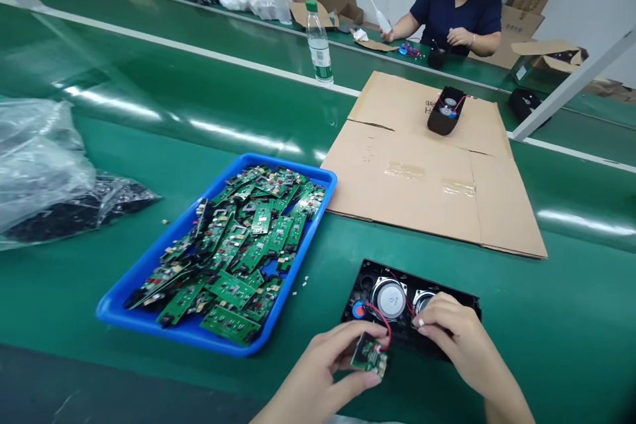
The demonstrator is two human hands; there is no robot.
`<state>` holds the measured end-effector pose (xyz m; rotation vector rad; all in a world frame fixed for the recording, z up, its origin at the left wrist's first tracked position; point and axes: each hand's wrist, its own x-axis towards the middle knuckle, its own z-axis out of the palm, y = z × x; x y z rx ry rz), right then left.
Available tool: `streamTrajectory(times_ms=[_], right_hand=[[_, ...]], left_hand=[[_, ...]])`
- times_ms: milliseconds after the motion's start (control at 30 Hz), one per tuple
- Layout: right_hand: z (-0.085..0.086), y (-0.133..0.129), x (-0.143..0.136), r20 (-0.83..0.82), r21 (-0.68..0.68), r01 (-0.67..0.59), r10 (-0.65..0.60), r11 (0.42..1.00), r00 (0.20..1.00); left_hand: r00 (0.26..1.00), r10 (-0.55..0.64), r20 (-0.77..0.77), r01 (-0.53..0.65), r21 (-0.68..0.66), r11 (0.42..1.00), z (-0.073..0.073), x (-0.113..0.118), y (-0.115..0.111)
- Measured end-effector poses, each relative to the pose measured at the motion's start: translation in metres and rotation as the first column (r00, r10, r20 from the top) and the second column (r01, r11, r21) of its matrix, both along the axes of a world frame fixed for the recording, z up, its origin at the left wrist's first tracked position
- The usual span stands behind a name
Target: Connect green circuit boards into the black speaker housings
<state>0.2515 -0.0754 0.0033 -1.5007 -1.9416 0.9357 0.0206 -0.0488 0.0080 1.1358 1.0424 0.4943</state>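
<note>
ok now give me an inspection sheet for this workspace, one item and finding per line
Surface: green worktop; small pale bits lie right of the blue tray
Work pieces: circuit board; open black housing with two round speakers; piled boards in the tray
Clutter: plastic bag at left; green-capped bottle beyond the tray
Hands: left hand grips the circuit board; right hand appears to pinch a small white piece over the housing
Cables: red wire runs from the circuit board toward the housing
Surroundings: cardboard sheet carrying a second black housing; a person beyond holds a white tool
</note>
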Motion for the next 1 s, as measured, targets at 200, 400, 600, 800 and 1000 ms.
streamTrajectory(times_ms=[200, 400, 600, 800, 1000], right_hand=[[-0.021, -0.003, -0.008, 0.141, 0.208, 0.216, -0.248, 0.954, 0.958], [-0.020, 0.000, -0.018, 0.257, 0.412, 0.144, -0.267, 0.900, 0.929], [-0.017, -0.001, -0.033, 0.212, 0.320, 0.080, -0.154, 0.944, 0.965], [-0.020, -0.002, -0.036, 0.188, 0.241, 0.103, -0.151, 0.965, 0.971], [-0.020, -0.004, -0.036, 0.199, 0.124, 0.162, -0.185, 0.979, 0.962]], left_hand=[[0.990, 0.054, -0.130, -0.012, 0.306, 0.952, -0.018, 0.019, 0.000], [0.968, 0.128, -0.216, -0.019, 0.442, 0.897, -0.015, 0.026, 0.004], [0.969, 0.158, -0.191, -0.058, 0.442, 0.895, -0.017, 0.032, 0.006], [0.976, 0.131, -0.175, -0.052, 0.394, 0.917, -0.021, 0.032, 0.003], [0.973, 0.133, -0.189, -0.044, 0.412, 0.910, -0.020, 0.034, 0.000]])
